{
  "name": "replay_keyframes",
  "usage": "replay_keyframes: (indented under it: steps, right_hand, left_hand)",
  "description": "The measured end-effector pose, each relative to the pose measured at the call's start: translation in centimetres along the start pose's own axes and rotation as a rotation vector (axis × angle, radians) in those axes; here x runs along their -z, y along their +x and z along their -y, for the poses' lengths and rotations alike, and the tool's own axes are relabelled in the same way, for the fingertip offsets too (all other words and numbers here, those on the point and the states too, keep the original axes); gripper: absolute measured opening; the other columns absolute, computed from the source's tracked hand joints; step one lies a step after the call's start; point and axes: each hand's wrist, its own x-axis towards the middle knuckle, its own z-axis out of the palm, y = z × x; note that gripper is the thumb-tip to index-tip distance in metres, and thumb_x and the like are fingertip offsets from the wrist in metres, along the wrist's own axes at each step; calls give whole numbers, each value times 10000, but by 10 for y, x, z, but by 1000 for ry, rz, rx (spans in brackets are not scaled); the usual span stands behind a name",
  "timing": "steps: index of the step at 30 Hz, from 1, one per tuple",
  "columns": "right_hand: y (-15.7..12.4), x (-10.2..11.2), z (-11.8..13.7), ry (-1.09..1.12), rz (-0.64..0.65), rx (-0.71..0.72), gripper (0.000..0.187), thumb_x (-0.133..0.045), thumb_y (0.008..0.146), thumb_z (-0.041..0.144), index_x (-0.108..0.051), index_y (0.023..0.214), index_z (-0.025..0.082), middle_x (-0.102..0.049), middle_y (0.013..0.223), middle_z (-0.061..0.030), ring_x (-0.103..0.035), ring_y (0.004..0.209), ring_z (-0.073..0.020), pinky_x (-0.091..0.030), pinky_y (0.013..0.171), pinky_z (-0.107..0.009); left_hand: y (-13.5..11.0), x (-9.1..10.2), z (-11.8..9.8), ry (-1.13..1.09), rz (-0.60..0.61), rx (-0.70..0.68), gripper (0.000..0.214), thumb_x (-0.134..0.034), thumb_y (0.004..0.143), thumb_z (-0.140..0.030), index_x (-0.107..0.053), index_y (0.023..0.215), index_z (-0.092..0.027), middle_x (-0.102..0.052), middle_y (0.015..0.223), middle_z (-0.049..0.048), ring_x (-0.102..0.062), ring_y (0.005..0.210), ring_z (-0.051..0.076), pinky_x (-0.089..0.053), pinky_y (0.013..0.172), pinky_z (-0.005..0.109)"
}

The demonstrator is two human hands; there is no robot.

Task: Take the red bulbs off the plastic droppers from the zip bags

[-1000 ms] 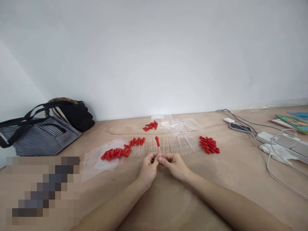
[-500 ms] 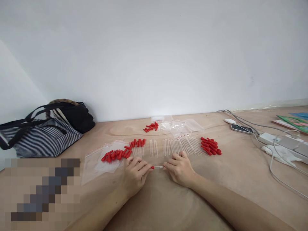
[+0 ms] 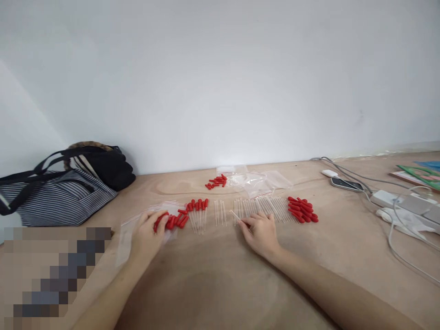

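At the left pile of red rubber bulbs (image 3: 178, 221), my left hand (image 3: 149, 231) curls its thumb and fingers around a red bulb (image 3: 161, 222). That pile lies partly on clear plastic bags (image 3: 125, 236). My right hand (image 3: 259, 231) pinches a thin glass dropper tube (image 3: 234, 214), whose bare end points up and left. Just behind that hand is a row of loose glass tubes (image 3: 275, 206), partly hidden by the fingers. Several droppers with red bulbs fitted (image 3: 197, 213) lie fanned between the hands, beside a few bare tubes (image 3: 220, 213).
More red bulbs (image 3: 304, 210) are heaped at the right end of the tube row. Farther back lie small droppers (image 3: 216, 182) and plastic bags (image 3: 261, 183). A striped bag (image 3: 65, 197) stands left; a phone (image 3: 347, 184), power strip (image 3: 405, 201) and cables are on the right.
My hands have moved apart from the dropper they held between them. My left hand went left to the bulb pile; my right hand kept the tube, its end now without a bulb.
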Motion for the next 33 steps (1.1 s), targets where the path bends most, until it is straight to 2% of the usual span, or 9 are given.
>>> replay_keyframes:
  steps: [5, 8, 10, 14, 19, 24, 29, 33]
  right_hand:
    - [24, -23, 31, -56, 87, -172, 202, -473, 815, 283, -673, 823, 249, -679, 716, -14, -527, 758, -179, -184, 666, -312]
    - [39, -35, 42, -113, 146, -267, 225, -455, 797, 256, -660, 885, 222, -685, 752, -53, -552, 813, -207, -200, 700, -330]
    - [45, -38, 45, -140, 179, -305, 240, -450, 781, 240, -650, 908, 200, -683, 776, -76, -560, 836, -218, -207, 715, -340]
    - [48, -38, 43, -174, 219, -321, 251, -451, 763, 228, -637, 925, 179, -679, 827, -96, -564, 863, -224, -213, 729, -350]
    - [44, -36, 36, -182, 190, -297, 233, -450, 778, 246, -633, 904, 178, -674, 871, -92, -561, 863, -230, -213, 727, -355]
    - [31, -31, 28, -131, 88, -190, 211, -473, 794, 293, -632, 898, 202, -677, 828, -53, -553, 821, -205, -206, 708, -327]
    - [8, -14, 11, -110, 17, -66, 158, -501, 784, 267, -644, 827, 216, -651, 709, -9, -530, 715, -155, -186, 660, -303]
    - [-2, -2, -2, -66, -8, -44, 144, -512, 778, 247, -649, 798, 212, -624, 648, 11, -514, 689, -137, -182, 657, -296]
  left_hand:
    - [8, -6, 23, 156, 44, 129, 384, -409, 743, -361, -646, 939, -132, -654, 866, 106, -595, 814, 246, -445, 741, 341]
    - [6, -9, 24, 216, 80, 158, 386, -416, 750, -386, -654, 924, -137, -666, 873, 111, -576, 867, 270, -418, 789, 374]
    - [4, -9, 20, 255, 62, 170, 394, -408, 769, -416, -660, 919, -153, -657, 918, 112, -548, 922, 291, -393, 810, 406]
    - [3, -9, 1, 266, 29, 141, 328, -443, 774, -404, -670, 893, -199, -632, 942, 89, -517, 935, 283, -361, 801, 415]
    - [4, -23, -35, 241, 184, -2, 190, -522, 757, -348, -681, 747, -244, -604, 940, 61, -492, 938, 265, -337, 745, 386]
    - [6, -42, -72, 262, 259, -78, 172, -562, 739, -339, -669, 819, -231, -568, 1019, 78, -455, 979, 267, -318, 767, 390]
    - [10, -51, -97, 355, 317, -61, 202, -548, 733, -325, -669, 777, -169, -545, 1015, 123, -429, 985, 292, -295, 816, 420]
    - [11, -57, -105, 251, 317, 16, 215, -505, 726, -268, -668, 744, -128, -547, 970, 171, -412, 1010, 341, -261, 857, 484]
